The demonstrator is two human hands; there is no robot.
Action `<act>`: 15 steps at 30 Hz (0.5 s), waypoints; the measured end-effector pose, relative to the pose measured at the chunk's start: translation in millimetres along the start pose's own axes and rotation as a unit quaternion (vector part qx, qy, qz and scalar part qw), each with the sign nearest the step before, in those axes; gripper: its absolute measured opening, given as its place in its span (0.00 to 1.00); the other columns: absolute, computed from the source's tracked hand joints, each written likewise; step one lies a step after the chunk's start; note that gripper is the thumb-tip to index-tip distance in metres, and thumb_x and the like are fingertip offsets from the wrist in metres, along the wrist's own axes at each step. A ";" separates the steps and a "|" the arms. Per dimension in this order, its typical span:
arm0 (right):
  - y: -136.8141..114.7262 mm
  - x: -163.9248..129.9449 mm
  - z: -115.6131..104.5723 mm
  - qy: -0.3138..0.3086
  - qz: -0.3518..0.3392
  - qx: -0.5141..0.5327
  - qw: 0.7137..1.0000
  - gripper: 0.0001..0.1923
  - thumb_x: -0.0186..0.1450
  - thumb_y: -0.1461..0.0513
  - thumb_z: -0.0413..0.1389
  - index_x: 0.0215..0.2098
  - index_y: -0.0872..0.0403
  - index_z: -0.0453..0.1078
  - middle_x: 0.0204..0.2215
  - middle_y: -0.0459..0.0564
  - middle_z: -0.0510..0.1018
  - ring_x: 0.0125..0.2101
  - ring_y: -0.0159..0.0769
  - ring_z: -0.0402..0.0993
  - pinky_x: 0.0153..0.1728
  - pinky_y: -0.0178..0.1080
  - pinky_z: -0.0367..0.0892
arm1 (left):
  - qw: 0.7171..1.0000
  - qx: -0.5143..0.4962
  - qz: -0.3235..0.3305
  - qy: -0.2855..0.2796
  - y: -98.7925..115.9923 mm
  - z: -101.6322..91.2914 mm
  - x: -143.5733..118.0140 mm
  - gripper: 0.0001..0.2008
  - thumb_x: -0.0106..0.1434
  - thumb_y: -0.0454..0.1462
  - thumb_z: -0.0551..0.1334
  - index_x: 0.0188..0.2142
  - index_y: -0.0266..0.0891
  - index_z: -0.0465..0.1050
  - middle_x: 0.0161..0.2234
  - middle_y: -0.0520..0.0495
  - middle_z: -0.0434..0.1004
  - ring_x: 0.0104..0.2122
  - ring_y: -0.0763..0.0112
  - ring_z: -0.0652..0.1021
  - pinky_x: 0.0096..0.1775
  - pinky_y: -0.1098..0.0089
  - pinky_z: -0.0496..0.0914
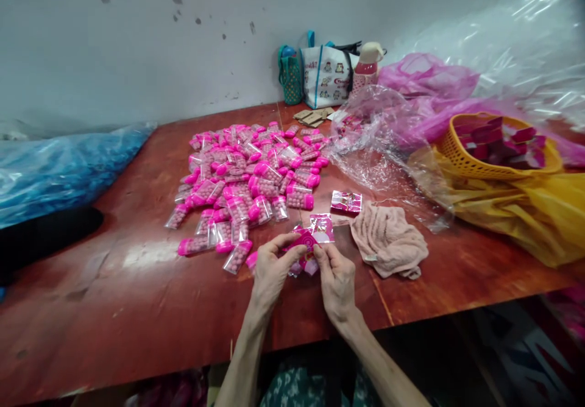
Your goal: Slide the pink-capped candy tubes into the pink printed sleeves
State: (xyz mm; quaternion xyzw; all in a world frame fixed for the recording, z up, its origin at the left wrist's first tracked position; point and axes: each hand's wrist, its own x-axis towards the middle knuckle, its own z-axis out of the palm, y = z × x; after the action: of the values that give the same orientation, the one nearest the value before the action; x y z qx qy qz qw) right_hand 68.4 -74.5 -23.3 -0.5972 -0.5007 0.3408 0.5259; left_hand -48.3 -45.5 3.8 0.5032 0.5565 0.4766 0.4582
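Between my two hands, near the front of the table, is a small magenta printed packet (305,242). My left hand (274,267) pinches its left side with thumb and fingers. On the other side my right hand (336,276) is closed on its lower right edge. Just behind lies a shiny pink-and-silver wrapper (322,228). A stack of printed magenta cards (346,202) rests farther back. To the left spreads a heap of clear bottles with pink caps (262,184), filled with small pink balls. What lies under my fingers is partly hidden.
A crumpled pink cloth (388,239) lies right of my hands. Beyond it are clear plastic film (379,145) and a yellow basket (484,166) holding magenta pieces. Bags and a flask (368,66) stand against the wall. Blue plastic-wrapped goods (68,163) sit at left.
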 end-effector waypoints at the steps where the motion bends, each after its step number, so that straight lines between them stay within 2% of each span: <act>1: -2.3 -1.4 0.5 -0.013 -0.003 0.004 1.000 0.17 0.66 0.57 0.46 0.22 0.55 0.62 0.18 0.42 0.63 0.21 0.29 0.58 0.23 0.31 0.53 | 1.000 -0.022 -0.014 0.001 -0.3 1.5 -2.1 0.10 0.50 0.39 0.65 0.31 0.36 0.78 0.26 0.46 0.77 0.25 0.68 0.75 0.30 0.68 0.70; 6: -12.4 -9.1 3.7 -0.090 -0.005 0.041 0.995 0.12 0.63 0.58 0.52 0.25 0.56 0.68 0.21 0.45 0.71 0.23 0.31 0.66 0.26 0.31 0.60 | 0.994 -0.089 -0.039 0.044 -6.2 -1.0 -14.8 0.06 0.49 0.37 0.66 0.23 0.35 0.76 0.20 0.52 0.72 0.21 0.76 0.70 0.25 0.75 0.66; 11: -27.2 -20.8 5.4 -0.167 0.018 0.070 0.983 0.10 0.61 0.59 0.55 0.27 0.57 0.73 0.21 0.45 0.74 0.23 0.30 0.69 0.24 0.31 0.62 | 0.989 -0.107 -0.044 0.095 -10.2 -21.9 -36.3 0.02 0.49 0.34 0.66 0.24 0.36 0.76 0.21 0.54 0.72 0.23 0.78 0.70 0.26 0.78 0.65; 15: -38.8 -28.0 6.3 -0.208 0.017 0.050 0.977 0.10 0.53 0.58 0.62 0.32 0.55 0.74 0.25 0.45 0.75 0.26 0.32 0.69 0.27 0.32 0.62 | 0.980 -0.119 -0.074 0.143 -10.5 -37.2 -51.5 0.04 0.47 0.33 0.68 0.26 0.37 0.77 0.24 0.53 0.74 0.24 0.77 0.71 0.28 0.77 0.66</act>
State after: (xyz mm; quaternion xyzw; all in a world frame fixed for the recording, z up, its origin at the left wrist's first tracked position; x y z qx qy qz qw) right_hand 45.8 -101.6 9.6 -0.4949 -0.5710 0.4910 0.4336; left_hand -82.6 -99.8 -0.3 0.3289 0.5914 0.5714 0.4643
